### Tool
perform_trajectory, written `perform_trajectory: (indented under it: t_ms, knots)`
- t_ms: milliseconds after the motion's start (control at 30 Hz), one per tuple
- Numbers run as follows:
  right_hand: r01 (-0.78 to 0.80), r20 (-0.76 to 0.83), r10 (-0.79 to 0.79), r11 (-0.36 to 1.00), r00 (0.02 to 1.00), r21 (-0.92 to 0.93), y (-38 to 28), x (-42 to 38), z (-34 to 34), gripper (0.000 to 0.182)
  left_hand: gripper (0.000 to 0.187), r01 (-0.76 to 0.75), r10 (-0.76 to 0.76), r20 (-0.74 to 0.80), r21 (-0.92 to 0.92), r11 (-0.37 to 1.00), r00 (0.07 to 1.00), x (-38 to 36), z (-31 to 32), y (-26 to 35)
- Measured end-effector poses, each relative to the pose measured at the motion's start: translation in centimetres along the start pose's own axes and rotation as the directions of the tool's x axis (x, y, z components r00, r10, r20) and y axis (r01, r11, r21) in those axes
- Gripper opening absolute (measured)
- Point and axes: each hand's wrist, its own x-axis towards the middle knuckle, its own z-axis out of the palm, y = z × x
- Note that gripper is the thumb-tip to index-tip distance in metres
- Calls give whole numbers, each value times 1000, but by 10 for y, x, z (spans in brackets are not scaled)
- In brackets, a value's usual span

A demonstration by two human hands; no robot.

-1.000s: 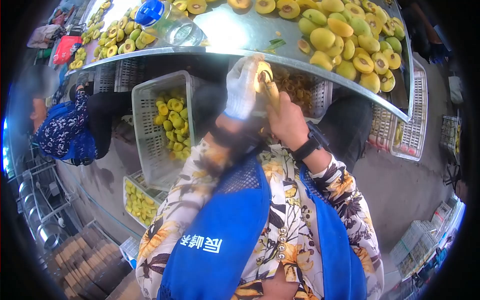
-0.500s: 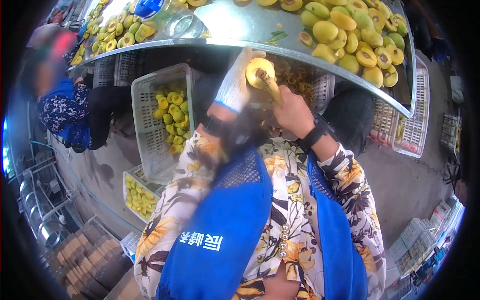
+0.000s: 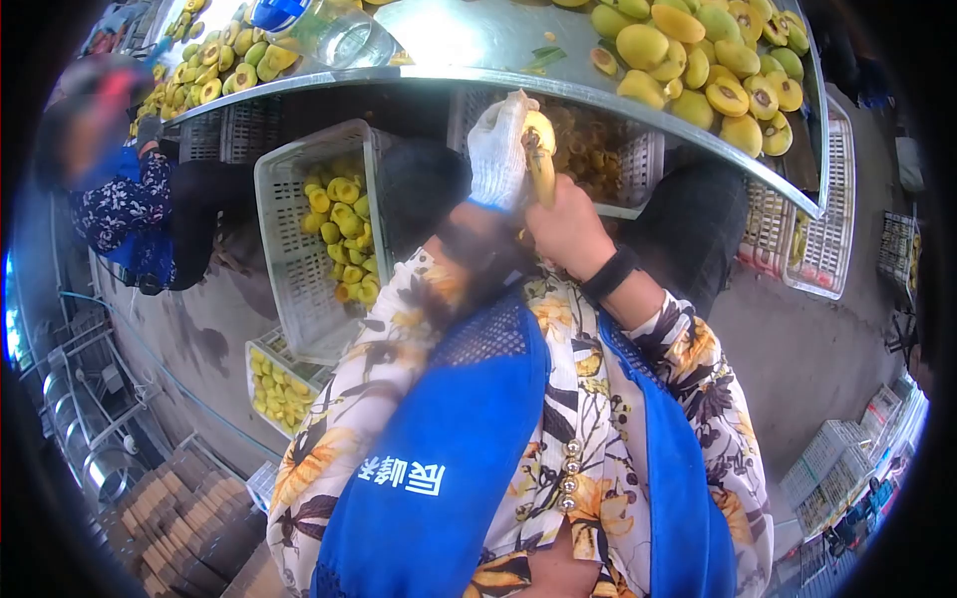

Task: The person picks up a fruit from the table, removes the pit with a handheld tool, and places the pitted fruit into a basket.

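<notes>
My left hand point(image 3: 497, 149), in a white knitted glove, grips a yellow fruit half point(image 3: 539, 133) just below the table's front edge. The fruit's cut side is turned toward my right hand point(image 3: 570, 227), which is bare and closed around the handle of a pitting tool point(image 3: 541, 177). The tool's tip meets the cut face of the fruit. Beneath both hands, a crate point(image 3: 638, 179) holds brownish scraps. Halved yellow-green fruits point(image 3: 730, 97) are heaped on the metal table point(image 3: 449, 40) to the right, beyond my hands.
A white crate point(image 3: 277, 214) of yellow fruit halves stands left of my legs, with a smaller crate point(image 3: 261, 424) near it. A clear bottle point(image 3: 349, 40) lies on the table. Another person point(image 3: 125, 214) sits at the left. More crates point(image 3: 827, 239) are at the right.
The fruit in my left hand has turned from facing the camera to nearly edge-on. My left hand has shifted slightly right, and my right hand has moved slightly down.
</notes>
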Motion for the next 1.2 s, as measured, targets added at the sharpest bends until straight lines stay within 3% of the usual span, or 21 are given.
perform_trajectory:
  t_ms: [67, 133, 167, 200, 267, 400, 500, 600, 667, 733, 833, 933, 1033, 1133, 1200]
  knots:
    - [-145, 68, 137, 982, 988, 123, -12, -4, -3, 22, 32, -201, 195, 57, 113, 973, 979, -1, -3, -7]
    - [-128, 59, 123, 988, 991, 87, -10, 0, -4, 22, 33, -219, 212, 67, 116, 969, 975, -1, -2, -3]
    - [-120, 56, 116, 990, 992, 69, -8, 1, -4, 22, 34, -139, 136, 45, 65, 988, 990, 1, -1, 3]
    - [-12, 10, 12, 1000, 1000, -16, -3, 2, -1, 22, 34, -59, 59, 27, 13, 998, 998, 1, 0, 11]
    - [194, -51, -208, 961, 977, -198, 9, -2, 6, 23, 44, 79, -93, 108, 127, 989, 990, -2, -3, 33]
    - [172, 13, -180, 915, 984, -366, 7, -7, 3, 23, 59, 203, -306, 222, 392, 897, 926, 7, -15, 43]
    - [223, 12, -233, 916, 972, -333, 12, -5, 0, 21, 53, 331, -446, 262, 386, 861, 856, 17, -19, 43]
    - [195, -22, -206, 953, 978, -233, 11, 2, 1, 20, 48, 89, -94, 167, 37, 995, 981, 9, -7, 31]
    - [128, -24, -131, 985, 991, -114, 9, 6, 4, 21, 45, -28, 26, 67, 23, 999, 997, -4, 0, 17]
    - [147, -13, -150, 982, 989, -121, 17, 7, 11, 22, 42, -82, 85, -30, 79, 993, 996, -9, 4, 15]
    - [165, -2, -166, 984, 986, -70, 18, 5, 13, 23, 41, 380, -385, 9, -194, 904, 923, -7, 4, 32]
    - [171, 2, -171, 985, 985, -17, 11, -1, 11, 22, 40, 461, -427, 187, -212, 862, 885, 2, -4, 32]
    - [150, 52, -148, 988, 988, -27, 9, -1, 7, 22, 39, 398, -375, 143, -201, 895, 916, -1, -2, 29]
    - [174, 40, -171, 982, 984, -75, 5, -5, 1, 21, 39, 258, -249, 141, -54, 964, 958, -2, -1, 28]
    - [215, 6, -216, 968, 976, -128, 7, -7, 3, 20, 39, 377, -354, 272, -37, 926, 895, 8, -12, 26]
